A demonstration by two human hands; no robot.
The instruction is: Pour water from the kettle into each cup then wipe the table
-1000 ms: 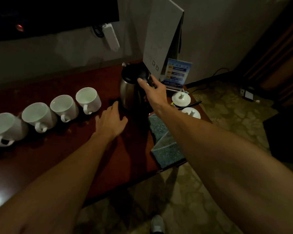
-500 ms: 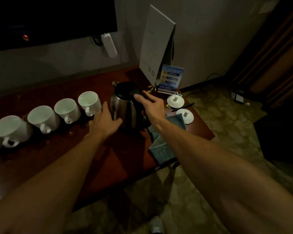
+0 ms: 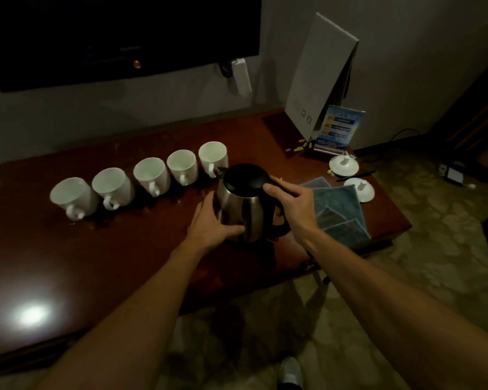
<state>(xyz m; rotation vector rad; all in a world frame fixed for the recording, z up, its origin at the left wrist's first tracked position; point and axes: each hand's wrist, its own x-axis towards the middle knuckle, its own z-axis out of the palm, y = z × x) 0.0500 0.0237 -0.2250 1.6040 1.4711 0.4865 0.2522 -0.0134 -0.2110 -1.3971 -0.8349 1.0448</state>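
A steel kettle (image 3: 244,209) with a black lid and handle stands on the dark red table (image 3: 110,263), spout toward the cups. My right hand (image 3: 296,205) grips its black handle, thumb on the lid. My left hand (image 3: 210,225) cups the kettle's left side near the base, fingers wrapped around the body. Several white cups (image 3: 151,175) stand in a row to the left, handles facing me. A folded blue cloth (image 3: 340,209) lies on the table right of the kettle.
Two white lids (image 3: 343,166) and a dark pen lie at the table's right end. A tall white folder (image 3: 317,80) and a blue card (image 3: 338,130) stand at the back right. A dark screen hangs on the wall. The table's front edge runs close below my forearms.
The kettle has come from the back right toward the table's middle, near the rightmost cup. My left hand went from flat on the table to wrapped around the kettle's side.
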